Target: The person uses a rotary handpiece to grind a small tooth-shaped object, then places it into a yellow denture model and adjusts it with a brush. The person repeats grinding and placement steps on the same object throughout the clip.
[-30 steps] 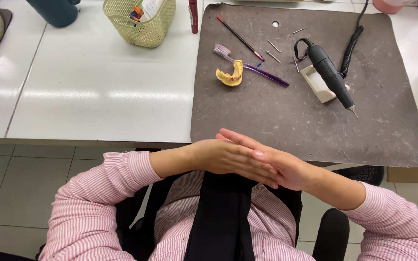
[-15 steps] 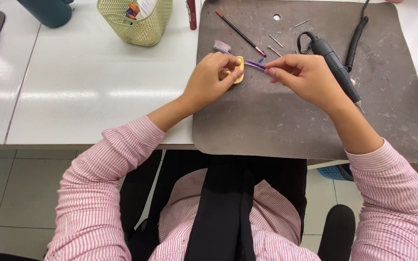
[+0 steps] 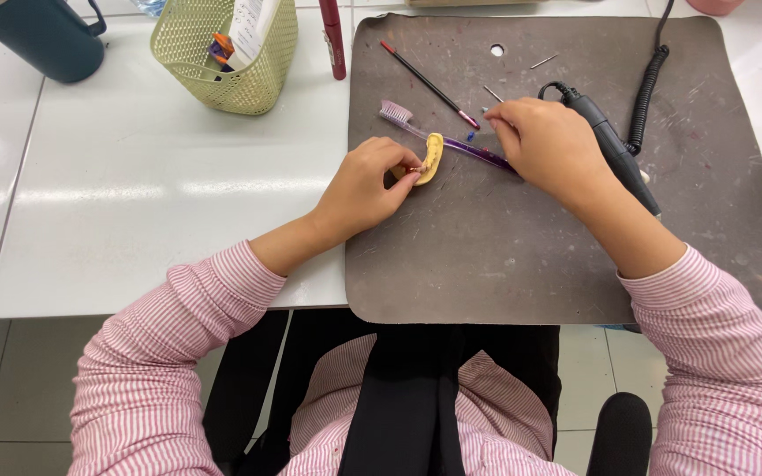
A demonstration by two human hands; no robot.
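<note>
A yellow dental cast [image 3: 433, 157] lies on the dark grey work mat [image 3: 522, 247]. My left hand [image 3: 370, 185] pinches its lower edge with the fingertips. A purple toothbrush [image 3: 416, 126] lies across the mat, its bristled head up and to the left of the cast. My right hand [image 3: 547, 143] rests on the toothbrush handle, fingers curled over it. A black rotary handpiece [image 3: 623, 159] lies just right of that hand.
A thin black and red brush [image 3: 425, 81] and small metal burs [image 3: 543, 61] lie at the mat's far end. A green woven basket [image 3: 227, 53] and a dark teal jug [image 3: 37, 35] stand at the back left. A coiled black cable [image 3: 646, 84] runs back right.
A second ago both hands were folded together at the table's front edge. They have reached out onto the mat, the left to the yellow cast, the right to the toothbrush.
</note>
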